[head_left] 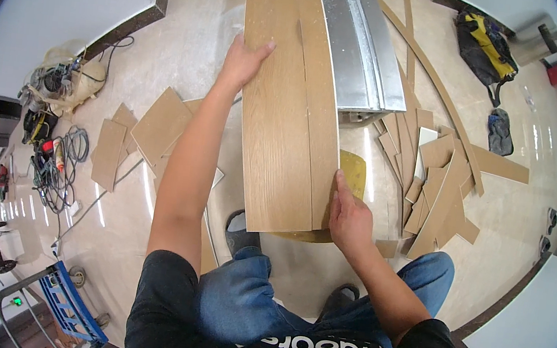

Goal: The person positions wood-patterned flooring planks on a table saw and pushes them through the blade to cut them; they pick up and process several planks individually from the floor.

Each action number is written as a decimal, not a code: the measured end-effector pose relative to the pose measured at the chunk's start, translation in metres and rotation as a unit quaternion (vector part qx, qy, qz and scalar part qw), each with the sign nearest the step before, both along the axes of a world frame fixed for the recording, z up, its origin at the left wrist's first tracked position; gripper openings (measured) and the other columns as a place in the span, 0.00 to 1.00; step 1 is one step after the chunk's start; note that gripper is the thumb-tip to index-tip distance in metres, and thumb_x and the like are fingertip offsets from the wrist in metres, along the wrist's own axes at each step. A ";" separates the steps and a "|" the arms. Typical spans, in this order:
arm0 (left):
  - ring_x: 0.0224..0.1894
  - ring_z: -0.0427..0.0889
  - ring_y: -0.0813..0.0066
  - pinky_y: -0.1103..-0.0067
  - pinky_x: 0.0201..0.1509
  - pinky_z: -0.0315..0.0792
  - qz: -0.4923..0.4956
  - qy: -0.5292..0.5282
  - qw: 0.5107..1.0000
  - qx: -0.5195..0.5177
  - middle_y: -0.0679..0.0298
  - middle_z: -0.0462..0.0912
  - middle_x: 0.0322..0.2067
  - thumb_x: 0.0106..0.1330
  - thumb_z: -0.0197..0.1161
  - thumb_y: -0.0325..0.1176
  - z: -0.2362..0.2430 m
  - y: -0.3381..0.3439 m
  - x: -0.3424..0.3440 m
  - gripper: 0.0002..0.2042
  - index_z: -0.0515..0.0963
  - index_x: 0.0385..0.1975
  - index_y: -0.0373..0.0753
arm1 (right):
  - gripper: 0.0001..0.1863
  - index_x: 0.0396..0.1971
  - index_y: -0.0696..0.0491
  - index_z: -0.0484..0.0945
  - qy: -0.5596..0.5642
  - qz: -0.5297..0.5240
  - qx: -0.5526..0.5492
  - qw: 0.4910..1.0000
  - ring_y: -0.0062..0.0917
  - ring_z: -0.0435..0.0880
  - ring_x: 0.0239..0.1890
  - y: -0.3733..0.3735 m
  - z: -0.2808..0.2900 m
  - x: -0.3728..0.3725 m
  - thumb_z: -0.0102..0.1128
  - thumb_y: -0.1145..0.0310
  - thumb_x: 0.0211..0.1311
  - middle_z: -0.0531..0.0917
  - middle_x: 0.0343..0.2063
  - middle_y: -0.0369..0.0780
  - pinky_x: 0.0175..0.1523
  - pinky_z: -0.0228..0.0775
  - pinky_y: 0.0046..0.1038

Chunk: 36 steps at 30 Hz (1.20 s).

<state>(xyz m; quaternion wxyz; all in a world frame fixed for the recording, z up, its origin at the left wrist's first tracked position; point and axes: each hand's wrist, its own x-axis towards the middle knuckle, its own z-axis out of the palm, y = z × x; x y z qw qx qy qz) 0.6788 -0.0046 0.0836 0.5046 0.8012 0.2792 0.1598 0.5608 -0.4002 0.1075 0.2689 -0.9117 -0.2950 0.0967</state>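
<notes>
A long wood-look board point(276, 132) stretches away from me, tilted slightly, with a lengthwise seam or cut line and a small dark chip along it. My left hand point(243, 62) grips its left edge farther up, thumb on the top face and the other fingers hidden at the edge. Close to the near right corner, my right hand point(351, 214) holds the opposite edge, index finger stretched along it and the rest curled. Right beside the board lies a silver metal piece of equipment point(360, 45) with a raised strip. Under the board a yellow stool-like surface point(352, 173) partly shows.
Cut board offcuts point(441, 183) are heaped at right, and more offcuts point(159, 124) lie at left. Long thin strips point(436, 78) cross the floor behind. Coiled cables point(63, 168), a blue hand cart point(71, 305) and a black-yellow bag point(486, 50) stand around.
</notes>
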 end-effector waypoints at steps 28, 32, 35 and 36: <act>0.49 0.85 0.64 0.70 0.53 0.79 -0.010 0.016 0.996 -0.083 0.48 0.83 0.49 0.66 0.72 0.42 0.003 -0.015 -0.007 0.30 0.69 0.58 0.26 | 0.31 0.70 0.57 0.64 0.019 0.043 -0.003 0.999 0.49 0.82 0.26 -0.041 0.002 -0.030 0.57 0.76 0.68 0.82 0.25 0.53 0.35 0.76 0.44; 0.48 0.84 0.64 0.69 0.51 0.78 0.005 -0.055 0.989 -0.138 0.50 0.84 0.48 0.66 0.71 0.41 -0.006 -0.011 0.000 0.28 0.69 0.57 0.27 | 0.31 0.71 0.57 0.64 0.017 0.046 0.015 0.999 0.49 0.81 0.26 -0.040 0.001 -0.032 0.57 0.76 0.67 0.81 0.25 0.52 0.35 0.75 0.45; 0.51 0.84 0.64 0.71 0.54 0.79 -0.011 -0.023 0.991 -0.131 0.49 0.82 0.53 0.69 0.69 0.38 -0.005 -0.017 -0.006 0.31 0.64 0.63 0.26 | 0.31 0.71 0.56 0.64 0.026 0.047 0.021 0.998 0.49 0.81 0.26 -0.046 0.000 -0.034 0.57 0.77 0.67 0.81 0.25 0.51 0.35 0.75 0.45; 0.51 0.84 0.64 0.71 0.54 0.79 -0.012 -0.022 0.991 -0.131 0.49 0.82 0.53 0.69 0.69 0.38 -0.003 -0.021 -0.006 0.31 0.64 0.63 0.26 | 0.31 0.71 0.56 0.64 0.030 0.047 0.029 0.998 0.49 0.81 0.27 -0.049 0.000 -0.035 0.57 0.77 0.67 0.81 0.25 0.51 0.35 0.75 0.45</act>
